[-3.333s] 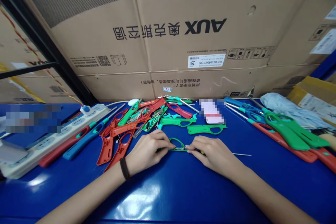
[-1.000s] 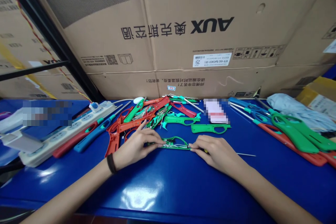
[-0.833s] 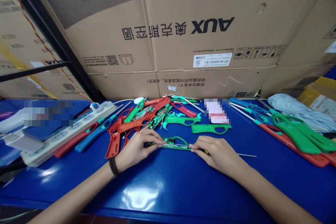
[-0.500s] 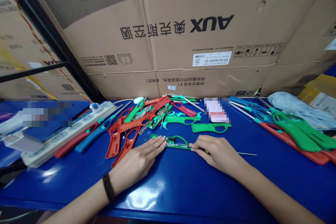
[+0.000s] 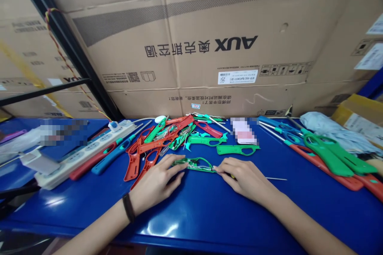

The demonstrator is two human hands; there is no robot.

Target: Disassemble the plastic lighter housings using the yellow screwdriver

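An opened green lighter shell (image 5: 201, 169) lies on the blue table, with wires and small parts inside. My left hand (image 5: 164, 175) has its fingertips on the left end of the shell, with the thumb lower and apart from the index finger. The fingertips of my right hand (image 5: 239, 173) pinch the right end. A thin metal rod (image 5: 277, 179) sticks out to the right from under that hand, and a bit of yellow, perhaps its handle, shows below the fingers. Whether the palm grips it, I cannot tell.
Behind the hands is a pile of red shells (image 5: 158, 143), green shells (image 5: 206, 141) and loose parts. Whole long-necked lighters lie at left (image 5: 112, 155) and right (image 5: 326, 167). A power strip (image 5: 86, 151) runs along the left; a large cardboard box (image 5: 191, 20) stands behind.
My left hand has changed from lying flat over the shell's left end to holding it with fingertips and lowered thumb. The right hand stays at the other end. The camera view has shifted slightly.
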